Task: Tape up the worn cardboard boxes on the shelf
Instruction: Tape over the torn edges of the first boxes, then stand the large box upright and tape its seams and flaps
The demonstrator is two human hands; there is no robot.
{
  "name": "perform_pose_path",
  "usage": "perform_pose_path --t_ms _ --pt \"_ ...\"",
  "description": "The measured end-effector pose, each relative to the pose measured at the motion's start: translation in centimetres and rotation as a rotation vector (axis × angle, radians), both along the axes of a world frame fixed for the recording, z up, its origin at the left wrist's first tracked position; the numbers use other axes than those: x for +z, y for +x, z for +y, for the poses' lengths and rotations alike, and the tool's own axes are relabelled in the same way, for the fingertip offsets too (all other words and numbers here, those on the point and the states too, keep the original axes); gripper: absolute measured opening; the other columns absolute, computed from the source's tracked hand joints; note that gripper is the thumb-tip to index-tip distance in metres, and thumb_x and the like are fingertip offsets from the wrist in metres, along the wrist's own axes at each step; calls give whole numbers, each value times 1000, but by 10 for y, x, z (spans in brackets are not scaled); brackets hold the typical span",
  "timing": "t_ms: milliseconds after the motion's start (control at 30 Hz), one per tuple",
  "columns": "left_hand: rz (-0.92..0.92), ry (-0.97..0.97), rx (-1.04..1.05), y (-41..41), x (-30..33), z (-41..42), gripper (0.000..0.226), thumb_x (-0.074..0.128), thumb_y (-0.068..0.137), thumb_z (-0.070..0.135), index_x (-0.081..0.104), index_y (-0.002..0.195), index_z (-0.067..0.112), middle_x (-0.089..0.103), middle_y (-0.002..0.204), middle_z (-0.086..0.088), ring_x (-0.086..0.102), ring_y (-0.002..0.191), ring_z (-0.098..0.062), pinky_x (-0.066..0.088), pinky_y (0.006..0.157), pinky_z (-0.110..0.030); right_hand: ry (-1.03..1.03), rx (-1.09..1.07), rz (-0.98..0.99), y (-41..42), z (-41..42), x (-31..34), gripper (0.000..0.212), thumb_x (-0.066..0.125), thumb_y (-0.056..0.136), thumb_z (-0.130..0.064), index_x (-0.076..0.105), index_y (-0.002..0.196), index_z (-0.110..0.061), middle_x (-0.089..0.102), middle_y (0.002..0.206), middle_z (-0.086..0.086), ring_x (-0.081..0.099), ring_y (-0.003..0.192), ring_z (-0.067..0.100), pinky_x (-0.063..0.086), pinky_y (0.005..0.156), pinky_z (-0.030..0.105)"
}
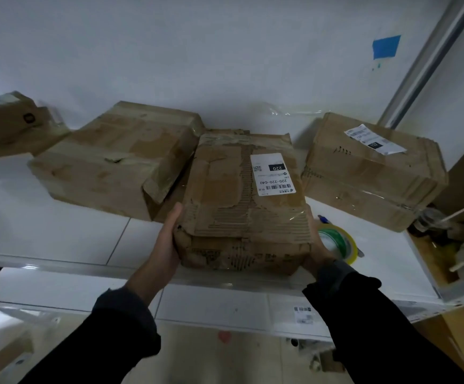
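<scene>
A worn, torn cardboard box (241,212) with a white label lies at the front of the white shelf (59,217). My left hand (169,242) presses flat against its left side. On the opposite side my right hand (318,253) holds the box, its fingers mostly hidden behind the cardboard. A roll of clear tape with a green core (336,243) sits just right of that hand, with a pen (323,218) beside it.
A bigger crushed box (120,162) lies to the left, a smaller one (11,123) at far left, another labelled box (372,170) to the right. Clutter with sticks and a cup (447,234) fills the shelf's right end. White wall behind.
</scene>
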State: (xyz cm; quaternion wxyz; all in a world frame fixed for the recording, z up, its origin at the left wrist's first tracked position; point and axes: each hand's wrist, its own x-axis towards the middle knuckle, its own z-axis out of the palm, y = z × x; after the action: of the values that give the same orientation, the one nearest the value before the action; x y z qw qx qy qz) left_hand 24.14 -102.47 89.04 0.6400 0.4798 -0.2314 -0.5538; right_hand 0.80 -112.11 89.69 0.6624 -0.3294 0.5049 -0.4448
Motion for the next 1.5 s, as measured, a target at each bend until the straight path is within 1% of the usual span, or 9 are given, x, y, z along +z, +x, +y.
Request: perform_pose_path --t_ms 100,200,333,500,667,833,1067,1267,1500 --pt "-96 33 9 -4 -6 11 49 50 92 51 61 131 23 73 121 2 67 114 -17 50 97 -37 -21 17 -39 5 0 -5 25 35 108 -31 46 86 -25 60 56 -10 52 62 7 48 47 15" --pt "-153 65 -11 6 2 -3 42 47 101 47 61 132 22 72 122 2 68 113 -15 51 99 -35 -53 61 -27 13 -1 1 25 33 108 -33 49 91 -23 60 79 -3 57 67 8 50 56 18" --pt "-402 246 4 30 12 -21 65 53 87 75 67 127 25 71 122 6 65 112 -14 46 107 -39 -48 105 -122 20 -2 14 46 35 104 -51 67 96 -19 76 83 0 72 79 15 57 70 28" --pt "-226 258 680 54 3 -2 39 75 79 51 56 87 18 62 92 -1 62 90 -19 54 96 -48 -50 87 -182 20 0 13 53 41 99 -59 65 125 -20 71 122 8 67 113 24 51 95 40" --pt "135 407 836 130 -2 -21 152 81 20 85 34 148 17 54 130 -6 62 108 -24 58 91 -44 -15 66 -229 24 -8 23 35 51 98 -44 67 117 -18 75 110 8 74 90 22 58 79 37" --pt "167 265 604 172 -3 -55 120 87 42 77 51 139 16 72 115 -5 73 99 -29 61 81 -47 -25 29 -250 28 -15 26 27 44 103 -32 64 99 -15 75 73 0 72 60 12 54 48 22" --pt "241 289 550 214 -57 -91 122 97 19 65 61 127 19 74 112 -10 75 91 -35 58 79 -61 8 49 -326 31 -24 18 32 48 98 -37 68 111 -16 75 100 5 74 80 19 60 64 32" --pt "263 226 484 174 -7 -66 81 87 56 62 69 120 16 76 107 -9 75 95 -29 60 82 -48 34 54 -361 30 -29 16 32 46 99 -36 66 113 -15 76 98 4 74 80 19 61 65 32" --pt "254 112 492 158 45 -50 55 59 89 60 70 120 16 76 108 -7 71 99 -27 58 59 -32 49 43 -331 26 -30 13 38 49 96 -40 66 120 -17 72 111 5 71 91 21 58 80 34"
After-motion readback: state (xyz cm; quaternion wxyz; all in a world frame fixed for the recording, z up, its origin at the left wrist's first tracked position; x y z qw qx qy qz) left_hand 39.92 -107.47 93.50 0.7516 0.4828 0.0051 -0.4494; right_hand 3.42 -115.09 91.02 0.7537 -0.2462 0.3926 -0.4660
